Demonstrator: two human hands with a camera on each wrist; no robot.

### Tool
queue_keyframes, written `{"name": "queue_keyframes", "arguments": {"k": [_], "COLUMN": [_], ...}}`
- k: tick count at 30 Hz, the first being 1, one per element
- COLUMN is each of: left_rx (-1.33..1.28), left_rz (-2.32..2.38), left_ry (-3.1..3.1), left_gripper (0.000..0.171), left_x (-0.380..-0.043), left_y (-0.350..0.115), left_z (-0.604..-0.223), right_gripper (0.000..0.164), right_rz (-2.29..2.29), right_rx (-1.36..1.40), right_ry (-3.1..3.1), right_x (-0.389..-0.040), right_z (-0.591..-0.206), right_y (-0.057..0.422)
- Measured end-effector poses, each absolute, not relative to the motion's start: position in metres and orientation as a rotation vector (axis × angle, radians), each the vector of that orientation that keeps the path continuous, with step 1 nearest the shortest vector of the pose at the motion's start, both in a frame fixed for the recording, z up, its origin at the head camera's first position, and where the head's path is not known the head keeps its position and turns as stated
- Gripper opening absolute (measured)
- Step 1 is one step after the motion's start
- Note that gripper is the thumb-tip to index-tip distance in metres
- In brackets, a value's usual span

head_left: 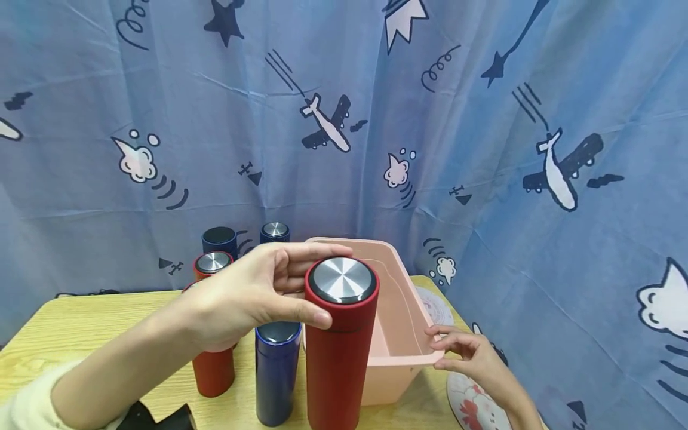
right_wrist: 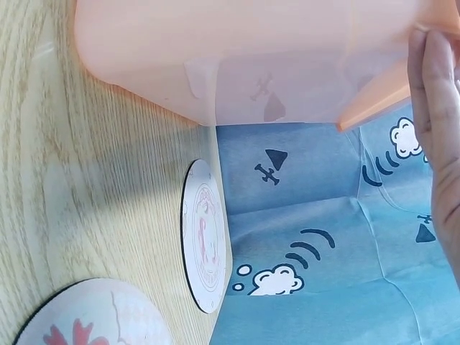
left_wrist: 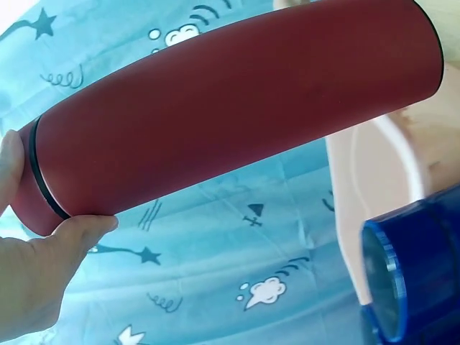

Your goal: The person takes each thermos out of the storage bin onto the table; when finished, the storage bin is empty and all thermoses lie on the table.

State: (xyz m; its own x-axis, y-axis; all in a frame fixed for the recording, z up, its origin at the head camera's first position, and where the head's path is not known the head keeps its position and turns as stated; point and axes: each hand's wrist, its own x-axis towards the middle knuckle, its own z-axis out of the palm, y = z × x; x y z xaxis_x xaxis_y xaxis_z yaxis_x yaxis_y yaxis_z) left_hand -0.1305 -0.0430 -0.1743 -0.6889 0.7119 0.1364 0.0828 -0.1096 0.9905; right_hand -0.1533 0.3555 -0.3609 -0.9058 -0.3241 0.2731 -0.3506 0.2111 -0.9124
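My left hand (head_left: 258, 298) grips a tall red thermos (head_left: 341, 358) around its lid end, thumb on the near side and fingers behind. The thermos is upright, its silver top facing up, in front of a pink plastic bin (head_left: 376, 361). In the left wrist view the whole red body of the thermos (left_wrist: 237, 108) shows, with the thumb near the dark ring under the lid. My right hand (head_left: 475, 358) pinches the bin's right front rim; the right wrist view shows fingers (right_wrist: 438, 79) on that rim. The visible inside of the bin holds nothing, though the thermos hides part of it.
A blue thermos (head_left: 276, 376) stands just left of the red one. Behind my left arm are red thermoses (head_left: 213, 373) and, farther back, dark blue ones (head_left: 219, 239). Two round mats (right_wrist: 205, 237) lie on the wooden table (head_left: 107, 316) right of the bin. A patterned curtain (head_left: 215, 149) hangs behind.
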Motion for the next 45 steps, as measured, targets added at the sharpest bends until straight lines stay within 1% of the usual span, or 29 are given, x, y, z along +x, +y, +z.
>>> {"name": "queue_keyframes", "arguments": {"k": [12,27,40,45], "left_rx": [0.860,0.762,0.935,0.923], "left_rz": [1.839,1.896,1.914,1.933], "left_ry": [1.711,1.656,1.633,1.638], "left_gripper": [0.072,0.069,0.073,0.073], "left_x": [-0.127,-0.123,-0.127,-0.129], "left_y": [-0.057,-0.072,-0.098,-0.110], "left_z": [-0.210,-0.253,-0.302,-0.315], "right_gripper": [0.021,0.022,0.024,0.024], "right_rz": [1.866,1.912,1.905,1.886], "right_rx": [0.662,0.763,0.762,0.768], "right_ry": [-2.434,-2.382,-2.387,-2.390], "right_x": [-0.153,-0.154,-0.155,-0.154], "right_z": [-0.360,-0.361,-0.362,-0.362], "right_y": [0.354,0.356,0.355,0.356]}}
